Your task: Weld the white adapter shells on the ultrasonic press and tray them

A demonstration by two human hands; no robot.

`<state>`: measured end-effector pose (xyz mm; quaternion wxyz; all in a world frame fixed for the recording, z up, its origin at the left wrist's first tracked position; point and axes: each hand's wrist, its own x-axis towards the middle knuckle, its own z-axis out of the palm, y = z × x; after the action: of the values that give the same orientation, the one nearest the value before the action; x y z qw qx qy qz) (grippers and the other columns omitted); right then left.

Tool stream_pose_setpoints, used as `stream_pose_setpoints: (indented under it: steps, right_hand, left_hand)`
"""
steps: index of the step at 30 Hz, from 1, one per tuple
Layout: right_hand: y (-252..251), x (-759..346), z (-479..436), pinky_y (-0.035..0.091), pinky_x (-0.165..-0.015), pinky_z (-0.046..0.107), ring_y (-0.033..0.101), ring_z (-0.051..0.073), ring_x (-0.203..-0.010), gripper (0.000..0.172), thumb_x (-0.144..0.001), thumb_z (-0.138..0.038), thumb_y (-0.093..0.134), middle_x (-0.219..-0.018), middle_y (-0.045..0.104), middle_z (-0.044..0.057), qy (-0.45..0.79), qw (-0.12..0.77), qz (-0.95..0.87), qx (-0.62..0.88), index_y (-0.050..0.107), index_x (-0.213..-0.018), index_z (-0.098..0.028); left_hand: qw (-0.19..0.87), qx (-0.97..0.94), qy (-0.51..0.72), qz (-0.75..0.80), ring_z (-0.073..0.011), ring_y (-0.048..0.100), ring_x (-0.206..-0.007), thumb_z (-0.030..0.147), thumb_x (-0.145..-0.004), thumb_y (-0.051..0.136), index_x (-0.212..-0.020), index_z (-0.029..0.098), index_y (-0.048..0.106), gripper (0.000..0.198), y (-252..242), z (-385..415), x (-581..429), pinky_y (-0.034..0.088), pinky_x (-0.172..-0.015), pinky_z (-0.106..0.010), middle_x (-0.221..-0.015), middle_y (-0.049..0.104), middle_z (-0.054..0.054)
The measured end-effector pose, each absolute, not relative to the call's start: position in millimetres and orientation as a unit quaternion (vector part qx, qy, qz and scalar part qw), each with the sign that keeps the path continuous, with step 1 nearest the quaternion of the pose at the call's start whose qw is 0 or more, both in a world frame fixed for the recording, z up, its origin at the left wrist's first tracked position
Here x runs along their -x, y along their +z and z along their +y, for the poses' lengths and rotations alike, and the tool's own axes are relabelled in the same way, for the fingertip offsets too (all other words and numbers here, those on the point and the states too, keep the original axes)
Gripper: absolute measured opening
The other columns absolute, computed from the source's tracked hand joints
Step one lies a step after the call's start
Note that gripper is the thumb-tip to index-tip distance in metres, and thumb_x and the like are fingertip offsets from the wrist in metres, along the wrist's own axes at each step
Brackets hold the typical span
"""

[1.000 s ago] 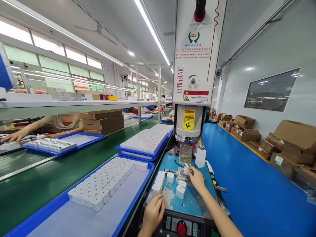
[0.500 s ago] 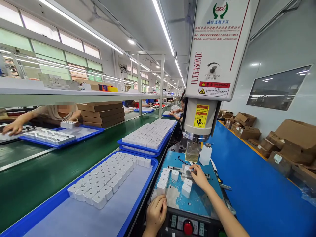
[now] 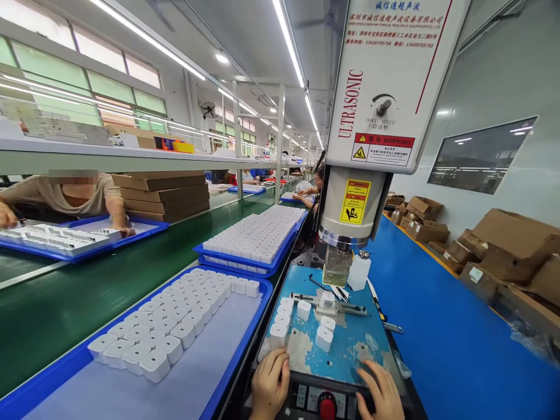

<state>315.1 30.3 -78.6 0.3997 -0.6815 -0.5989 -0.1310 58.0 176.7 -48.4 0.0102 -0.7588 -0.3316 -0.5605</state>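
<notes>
My left hand rests on the front left corner of the blue machine base, its fingers stretched out and holding nothing. At the front right of the base is my right hand, fingers spread, with nothing in them. A small white plastic housing sits in the metal fixture, under the raised horn of the ultrasonic welder. Several more white housings stand in a row left of the fixture, just beyond my left hand. Two others stand in front of it.
Blue trays of white housings line the left, on the green bench. A red button is between my hands. A white bottle stands behind the fixture. Across the bench, a person works over another tray.
My right hand has let go of the housing in the fixture and drawn back to the front right of the base. My left hand stays at the front left corner. The view has shifted slightly.
</notes>
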Motion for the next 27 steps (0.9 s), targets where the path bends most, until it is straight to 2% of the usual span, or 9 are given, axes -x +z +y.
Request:
stream_pose_setpoints:
  steps: [3, 6, 10, 12, 18, 22, 27]
  right_hand:
    - [-48, -310, 53, 0.051, -0.083, 0.045, 0.059, 0.033, -0.109, 0.028, -0.087, -0.034, 0.053, -0.122, 0.061, 0.008, -0.087, 0.391, -0.628, 0.667, 0.062, -0.114, -0.034]
    - [-5, -307, 83, 0.047, -0.092, 0.045, 0.059, 0.030, -0.109, 0.028, -0.088, -0.029, 0.050, -0.117, 0.063, 0.008, -0.049, 0.375, -0.675, 0.634, 0.064, -0.111, -0.031]
    - [29, -312, 120, 0.048, -0.089, 0.039, 0.059, 0.026, -0.108, 0.035, -0.083, -0.026, 0.049, -0.123, 0.059, 0.007, 0.081, 0.350, -0.694, 0.623, 0.063, -0.115, -0.030]
    - [26, -314, 132, 0.048, -0.089, 0.038, 0.060, 0.025, -0.105, 0.034, -0.082, -0.026, 0.049, -0.122, 0.060, 0.006, 0.139, 0.369, -0.693, 0.604, 0.064, -0.112, -0.030]
    - [-3, -319, 143, 0.049, -0.087, 0.039, 0.063, 0.026, -0.097, 0.029, -0.076, -0.035, 0.060, -0.107, 0.070, 0.006, 0.220, 0.515, -0.593, 0.579, 0.071, -0.101, -0.026]
    - [-10, -327, 147, 0.052, -0.076, 0.036, 0.065, 0.025, -0.084, 0.031, -0.075, -0.037, 0.060, -0.098, 0.071, 0.008, 0.228, 0.580, -0.516, 0.588, 0.070, -0.100, -0.022]
    - [-14, -333, 152, 0.051, -0.064, 0.032, 0.064, 0.023, -0.073, 0.032, -0.076, -0.040, 0.057, -0.084, 0.070, 0.008, 0.199, 0.623, -0.464, 0.597, 0.067, -0.099, -0.020]
  left_hand:
    - [0.004, 0.763, -0.558, -0.327, -0.0164, 0.067, -0.079, 0.018, -0.091, 0.042, -0.084, 0.021, 0.066, 0.025, -48, 175, -57, 0.054, -0.071, -0.026, -0.083, 0.070, -0.005]
    - [0.000, 0.766, -0.546, -0.338, -0.0166, 0.067, -0.080, 0.017, -0.091, 0.042, -0.084, 0.020, 0.066, 0.025, -47, 174, -56, 0.054, -0.072, -0.026, -0.084, 0.070, -0.006]
    - [-0.003, 0.773, -0.531, -0.348, -0.0171, 0.067, -0.081, 0.017, -0.091, 0.042, -0.083, 0.020, 0.067, 0.027, -44, 172, -56, 0.054, -0.073, -0.027, -0.085, 0.070, -0.007]
    - [0.000, 0.771, -0.533, -0.348, -0.0171, 0.067, -0.080, 0.018, -0.091, 0.041, -0.081, 0.020, 0.067, 0.028, -42, 172, -57, 0.054, -0.073, -0.027, -0.084, 0.070, -0.007]
    - [0.011, 0.774, -0.522, -0.358, -0.0175, 0.068, -0.080, 0.019, -0.090, 0.043, -0.081, 0.020, 0.067, 0.025, -38, 170, -57, 0.055, -0.073, -0.027, -0.084, 0.070, -0.007]
    - [-0.005, 0.775, -0.518, -0.363, -0.0175, 0.068, -0.081, 0.020, -0.091, 0.043, -0.084, 0.020, 0.065, 0.023, -28, 165, -63, 0.055, -0.073, -0.026, -0.086, 0.069, -0.007]
    - [-0.018, 0.802, -0.486, -0.348, -0.0203, 0.064, -0.098, 0.021, -0.091, 0.042, -0.102, 0.019, 0.063, 0.024, 16, 172, -105, 0.054, -0.083, -0.031, -0.103, 0.066, -0.009]
